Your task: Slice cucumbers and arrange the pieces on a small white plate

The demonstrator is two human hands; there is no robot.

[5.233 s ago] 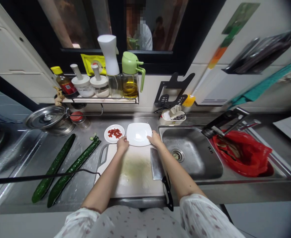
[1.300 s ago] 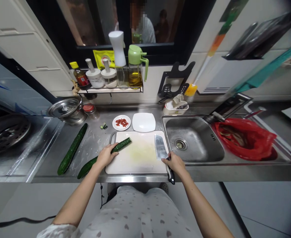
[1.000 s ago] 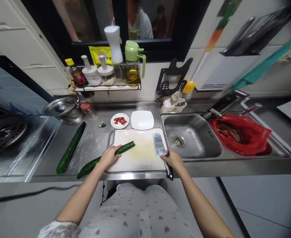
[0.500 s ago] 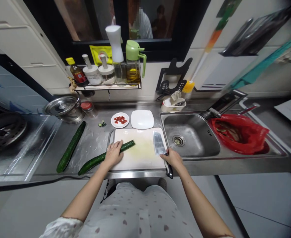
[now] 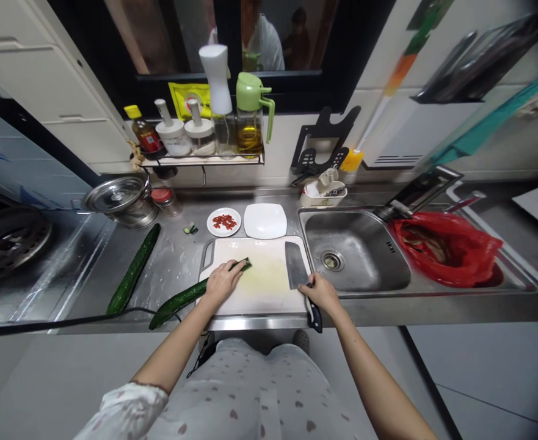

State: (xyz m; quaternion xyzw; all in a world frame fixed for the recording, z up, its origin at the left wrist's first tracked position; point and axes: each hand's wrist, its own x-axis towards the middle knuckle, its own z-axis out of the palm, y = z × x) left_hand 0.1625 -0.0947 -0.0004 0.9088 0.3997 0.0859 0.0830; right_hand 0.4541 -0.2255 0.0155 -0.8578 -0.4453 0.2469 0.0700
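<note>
My left hand (image 5: 223,282) lies over a long green cucumber (image 5: 176,303), its fingers curled on it close to the cut end. That end rests on the white cutting board (image 5: 259,300), while the other end sticks out past the board's left edge onto the counter. At the board's right side, my right hand (image 5: 322,293) grips a kitchen knife (image 5: 298,267) near the top of its black handle. The wide blade lies over the board, apart from the cucumber. A second whole cucumber (image 5: 134,269) is on the counter to the left.
Behind the board stand a small plate of chopped red pieces (image 5: 223,222) and a white square plate (image 5: 265,220). Small cucumber ends (image 5: 190,230) lie left of them. A sink (image 5: 364,250) with a red plastic bag (image 5: 447,250) is at right; a lidded pot (image 5: 121,200) stands back left.
My left hand has slid right along the cucumber toward its cut end. My right hand still holds the knife at the board's right side, the blade slightly turned.
</note>
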